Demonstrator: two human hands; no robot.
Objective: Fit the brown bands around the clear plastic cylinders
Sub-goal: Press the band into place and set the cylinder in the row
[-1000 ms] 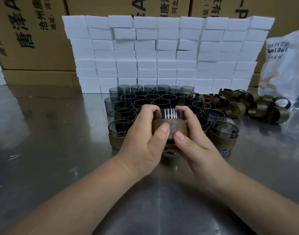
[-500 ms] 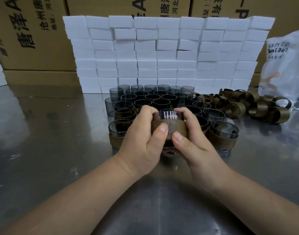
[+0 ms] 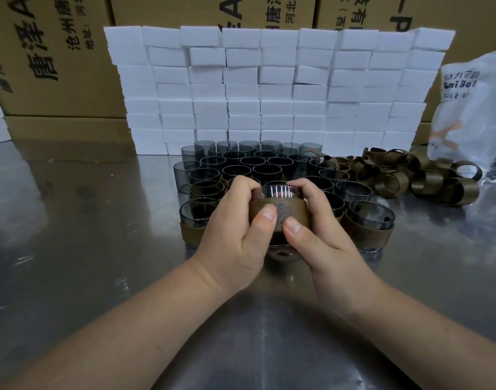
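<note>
A clear smoky plastic cylinder (image 3: 277, 191) is held just above the metal table, with a brown band (image 3: 290, 210) wrapped round its middle. My left hand (image 3: 241, 235) grips its left side, thumb pressed on the band's front. My right hand (image 3: 317, 232) grips the right side, its thumb on the band close to the other thumb. Behind stands a cluster of bare cylinders (image 3: 252, 161). Banded cylinders (image 3: 367, 223) stand at the front left and right. A heap of loose brown bands (image 3: 415, 175) lies to the right.
A wall of stacked white foam blocks (image 3: 277, 88) stands behind the cylinders, with cardboard boxes (image 3: 50, 54) behind it. A white plastic bag (image 3: 472, 108) sits at the far right. The steel table (image 3: 72, 235) is reflective, with bare surface to the left and in front.
The band has slid a little further down the cylinder, and both thumbs have shifted lower on it. The hands stay in the same place.
</note>
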